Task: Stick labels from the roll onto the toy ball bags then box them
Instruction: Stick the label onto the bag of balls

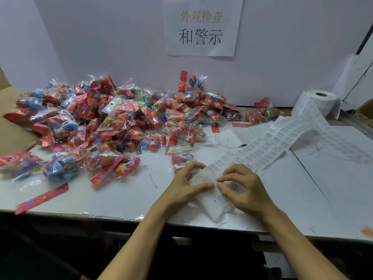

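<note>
A big heap of clear toy ball bags [113, 120] with red and blue balls covers the table's left and middle. The white label roll [321, 102] stands at the back right, and its label strip [268, 144] runs down to the front edge. My left hand [187, 184] holds the strip's near end, thumb and fingers on the backing paper. My right hand [240, 186] pinches at a label on the strip right beside the left thumb. One toy ball bag [181, 159] lies just behind my left hand.
A cardboard box [12, 136] sits at the left edge under the heap. Loose red header cards [42, 198] lie near the front left. A white partition with a paper sign [201, 27] closes the back. Used backing paper [343, 146] spreads at the right.
</note>
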`<state>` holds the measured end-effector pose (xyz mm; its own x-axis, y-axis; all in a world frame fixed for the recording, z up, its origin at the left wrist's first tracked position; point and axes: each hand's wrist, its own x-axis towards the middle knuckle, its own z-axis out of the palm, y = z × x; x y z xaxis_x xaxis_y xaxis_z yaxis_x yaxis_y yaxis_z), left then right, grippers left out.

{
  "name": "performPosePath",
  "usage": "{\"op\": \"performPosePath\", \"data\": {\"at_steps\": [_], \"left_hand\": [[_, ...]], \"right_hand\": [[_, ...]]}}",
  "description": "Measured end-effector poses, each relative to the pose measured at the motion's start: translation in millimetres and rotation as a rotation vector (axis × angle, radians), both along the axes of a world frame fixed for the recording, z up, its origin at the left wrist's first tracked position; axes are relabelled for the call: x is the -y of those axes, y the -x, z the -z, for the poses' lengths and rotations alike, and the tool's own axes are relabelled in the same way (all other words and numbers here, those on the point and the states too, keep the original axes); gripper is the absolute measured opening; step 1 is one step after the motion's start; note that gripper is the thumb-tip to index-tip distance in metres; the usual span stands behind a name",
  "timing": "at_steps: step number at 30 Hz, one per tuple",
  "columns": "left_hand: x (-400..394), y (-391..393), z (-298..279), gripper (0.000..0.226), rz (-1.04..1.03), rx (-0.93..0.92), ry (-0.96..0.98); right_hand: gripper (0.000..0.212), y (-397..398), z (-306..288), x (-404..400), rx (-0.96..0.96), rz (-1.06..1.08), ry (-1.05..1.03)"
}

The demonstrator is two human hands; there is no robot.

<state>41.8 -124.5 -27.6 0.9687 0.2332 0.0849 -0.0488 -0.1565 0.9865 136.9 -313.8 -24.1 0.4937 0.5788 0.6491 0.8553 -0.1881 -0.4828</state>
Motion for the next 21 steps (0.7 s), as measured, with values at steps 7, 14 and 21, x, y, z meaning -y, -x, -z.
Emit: {"op": "performPosePath", "data": {"at_steps": [7, 14, 21], "left_hand": [[-0.6, 4.4, -9.6, 0.086, 0.191, 0.006, -0.063], [0.2, -3.1, 2.1, 0.108, 0.091, 0.009, 0.298], [1.8, -3.9, 3.2, 0.066, -0.037, 0.022, 0.32]], "right_hand": [[0.006, -5.4, 2.6, -0.9, -0.009, 0.135, -0.07], [0.011, -2.9, 0.1, 5.7, -0.036, -0.019, -0.125], [0.019, 2.5, 2.2, 8.7, 0.1, -0.009, -0.14]]}}
